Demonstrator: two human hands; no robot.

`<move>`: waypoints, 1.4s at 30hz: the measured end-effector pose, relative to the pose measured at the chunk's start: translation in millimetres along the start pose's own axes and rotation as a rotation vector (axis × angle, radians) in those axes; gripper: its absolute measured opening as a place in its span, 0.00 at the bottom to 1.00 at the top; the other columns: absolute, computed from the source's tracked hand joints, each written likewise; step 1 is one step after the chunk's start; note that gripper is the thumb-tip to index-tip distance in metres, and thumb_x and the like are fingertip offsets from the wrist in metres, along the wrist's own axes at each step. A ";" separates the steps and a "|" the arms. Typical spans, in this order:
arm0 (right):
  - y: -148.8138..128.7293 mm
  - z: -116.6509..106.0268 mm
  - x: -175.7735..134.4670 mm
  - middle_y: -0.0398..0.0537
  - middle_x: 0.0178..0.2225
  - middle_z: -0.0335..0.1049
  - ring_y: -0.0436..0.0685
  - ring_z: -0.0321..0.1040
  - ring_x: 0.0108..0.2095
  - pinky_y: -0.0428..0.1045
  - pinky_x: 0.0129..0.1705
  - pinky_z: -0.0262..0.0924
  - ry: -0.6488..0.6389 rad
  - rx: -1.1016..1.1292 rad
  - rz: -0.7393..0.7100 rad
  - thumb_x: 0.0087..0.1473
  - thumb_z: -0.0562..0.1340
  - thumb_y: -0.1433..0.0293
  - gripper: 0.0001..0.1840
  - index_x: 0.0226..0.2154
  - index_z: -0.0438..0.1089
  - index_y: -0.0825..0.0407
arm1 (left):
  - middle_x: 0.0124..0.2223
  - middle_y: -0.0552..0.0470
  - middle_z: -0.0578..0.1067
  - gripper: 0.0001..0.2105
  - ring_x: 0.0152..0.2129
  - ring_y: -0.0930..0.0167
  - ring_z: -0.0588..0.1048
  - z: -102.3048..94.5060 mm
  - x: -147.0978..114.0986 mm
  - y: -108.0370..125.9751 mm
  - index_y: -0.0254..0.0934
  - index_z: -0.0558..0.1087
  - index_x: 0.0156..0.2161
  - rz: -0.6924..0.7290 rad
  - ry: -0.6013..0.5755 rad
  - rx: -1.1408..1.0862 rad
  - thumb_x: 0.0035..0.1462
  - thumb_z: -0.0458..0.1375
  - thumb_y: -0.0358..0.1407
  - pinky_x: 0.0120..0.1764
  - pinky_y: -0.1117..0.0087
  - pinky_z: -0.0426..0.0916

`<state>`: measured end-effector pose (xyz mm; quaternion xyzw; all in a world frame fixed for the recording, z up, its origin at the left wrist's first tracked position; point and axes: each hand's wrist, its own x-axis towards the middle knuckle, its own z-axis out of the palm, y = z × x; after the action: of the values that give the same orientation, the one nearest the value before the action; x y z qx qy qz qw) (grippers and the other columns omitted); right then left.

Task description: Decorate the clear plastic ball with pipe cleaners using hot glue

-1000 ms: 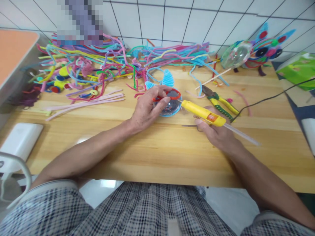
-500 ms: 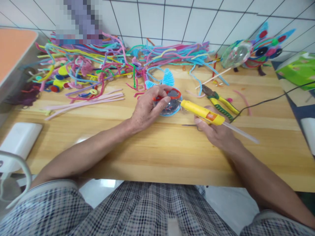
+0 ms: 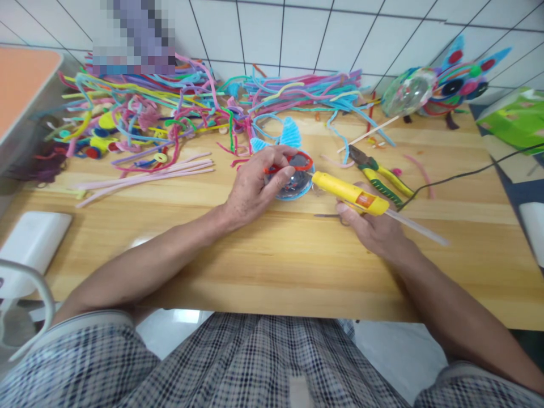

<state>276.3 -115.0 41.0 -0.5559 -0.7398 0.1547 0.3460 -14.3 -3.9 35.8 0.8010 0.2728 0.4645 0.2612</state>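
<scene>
My left hand (image 3: pixel 257 184) is closed in a pinch on a red loop (image 3: pixel 304 163), which looks like bent pipe cleaner. Just under it is a clear round plastic piece (image 3: pixel 293 187) with a blue fuzzy rim, partly hidden by my fingers. Blue fuzzy ear shapes (image 3: pixel 290 133) stand beyond that hand. My right hand (image 3: pixel 374 229) grips a yellow hot glue gun (image 3: pixel 351 192), and a clear glue stick (image 3: pixel 419 226) pokes out of its back. The nozzle points left at the red loop; whether it touches, I cannot tell.
Yellow-green pliers (image 3: pixel 378 175) lie beyond my right hand, near a black cord (image 3: pixel 463 174). Pipe cleaners (image 3: pixel 297 93) are heaped along the tiled wall. A finished-looking plastic bottle animal (image 3: pixel 450 88) stands at back right. A white box (image 3: pixel 36 249) lies at left.
Almost nothing differs. The back end of the glue gun sits very slightly higher; both hands keep their hold.
</scene>
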 end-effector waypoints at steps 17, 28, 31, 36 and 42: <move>-3.6 -4.0 2.2 0.42 0.31 0.68 0.58 0.68 0.29 0.59 0.33 0.71 -0.014 0.040 0.002 0.75 0.68 0.58 0.14 0.37 0.69 0.41 | 0.61 0.42 0.90 0.19 0.59 0.61 0.88 -0.8 -1.3 -1.4 0.42 0.77 0.46 0.013 -0.002 0.002 0.84 0.57 0.54 0.64 0.51 0.83; 3.0 -1.2 -1.8 0.43 0.32 0.68 0.60 0.69 0.31 0.60 0.36 0.72 -0.012 0.029 0.024 0.76 0.67 0.56 0.14 0.38 0.69 0.40 | 0.60 0.42 0.90 0.21 0.60 0.60 0.88 0.7 -1.5 -1.4 0.43 0.77 0.45 -0.012 0.001 0.004 0.83 0.57 0.57 0.65 0.50 0.83; 2.7 -2.3 -1.1 0.44 0.33 0.69 0.62 0.70 0.32 0.61 0.37 0.73 -0.037 0.026 0.020 0.76 0.67 0.57 0.11 0.39 0.70 0.40 | 0.60 0.43 0.90 0.19 0.59 0.61 0.88 1.5 -0.9 -2.3 0.43 0.76 0.45 0.014 0.014 -0.006 0.83 0.57 0.55 0.64 0.50 0.84; 3.4 -2.6 -0.8 0.43 0.32 0.68 0.61 0.70 0.32 0.61 0.37 0.72 -0.027 0.018 0.017 0.75 0.67 0.58 0.12 0.38 0.70 0.40 | 0.59 0.47 0.91 0.16 0.57 0.62 0.89 0.3 -0.3 -1.6 0.45 0.76 0.44 0.048 0.022 -0.014 0.83 0.59 0.52 0.62 0.52 0.86; -0.4 -2.0 0.1 0.43 0.30 0.68 0.61 0.69 0.30 0.60 0.33 0.71 -0.013 0.007 0.021 0.76 0.66 0.54 0.14 0.38 0.69 0.39 | 0.60 0.48 0.90 0.18 0.58 0.60 0.89 -1.5 0.4 1.0 0.46 0.76 0.44 0.001 -0.002 -0.016 0.82 0.59 0.56 0.63 0.47 0.86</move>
<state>277.4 -115.4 42.8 -0.5612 -0.7357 0.1645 0.3417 -15.3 -4.2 37.4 0.7996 0.2685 0.4659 0.2675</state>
